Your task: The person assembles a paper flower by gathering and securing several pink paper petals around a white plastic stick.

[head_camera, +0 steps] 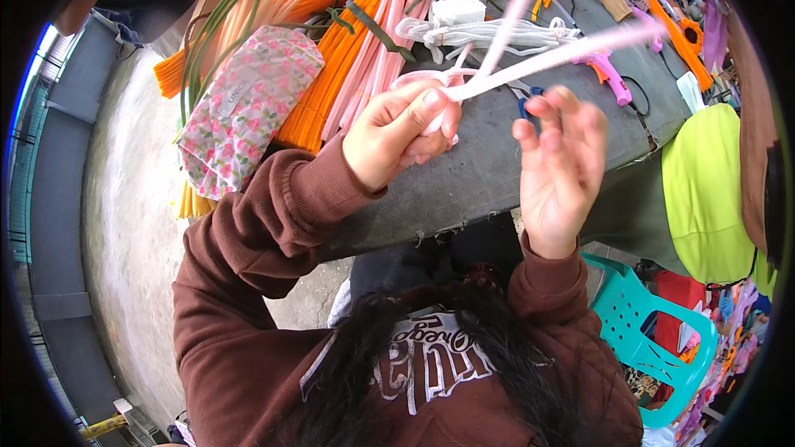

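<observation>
My left hand (407,127) pinches several pink pipe cleaners (534,68) together above the table's front part. Two long fuzzy ends stretch away from the fingers, up and to the right, blurred at their tips. Bent pink loops (422,77) show just behind the thumb, and part of the piece is hidden inside the fist. To the right, my right hand (559,167) is raised with its fingers apart and curled, holding nothing. A blue-handled tool (528,102), probably scissors, lies behind its fingertips, partly covered.
Bundles of orange pipe cleaners (338,68) and pink ones (379,43) lie left on the grey table (447,192), beside a floral pouch (248,112). White bundled stems (497,34) and a pink glue gun (608,74) lie behind. A teal plastic chair (658,335) and a person in lime clothing (702,192) are at right.
</observation>
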A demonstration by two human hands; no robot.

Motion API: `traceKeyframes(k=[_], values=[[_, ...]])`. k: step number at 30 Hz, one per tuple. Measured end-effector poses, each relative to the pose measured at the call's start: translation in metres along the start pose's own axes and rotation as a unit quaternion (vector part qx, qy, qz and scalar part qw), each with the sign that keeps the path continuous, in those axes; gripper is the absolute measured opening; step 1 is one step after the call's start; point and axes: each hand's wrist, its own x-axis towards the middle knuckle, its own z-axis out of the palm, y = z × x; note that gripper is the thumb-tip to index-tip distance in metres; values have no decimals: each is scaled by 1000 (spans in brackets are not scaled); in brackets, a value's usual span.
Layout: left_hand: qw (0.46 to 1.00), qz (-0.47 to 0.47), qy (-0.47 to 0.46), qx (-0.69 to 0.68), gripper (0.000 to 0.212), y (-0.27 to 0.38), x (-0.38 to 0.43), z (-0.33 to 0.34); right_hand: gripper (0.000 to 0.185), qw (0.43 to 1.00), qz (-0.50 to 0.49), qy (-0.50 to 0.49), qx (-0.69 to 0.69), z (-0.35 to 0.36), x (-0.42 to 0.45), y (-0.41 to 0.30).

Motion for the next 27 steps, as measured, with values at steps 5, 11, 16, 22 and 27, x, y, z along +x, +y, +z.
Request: traceKeyframes(k=[5, 11, 16, 22, 27], values=[[996, -73, -35, -39, 33, 0, -5, 2, 38, 983, 51, -160, -80, 0, 21, 2], [971, -101, -116, -181, 29, -10, -7, -2, 29, 955, 27, -273, -115, -11, 35, 7], [971, -111, -127, -167, 30, -9, -7, -1, 26, 942, 42, -322, -81, -17, 37, 13], [978, -171, -107, -44, 33, 8, -8, 4, 36, 938, 144, -285, -136, -3, 32, -7], [980, -157, -117, 23, 30, 8, -7, 9, 40, 942, 79, -296, -135, -9, 30, 1]])
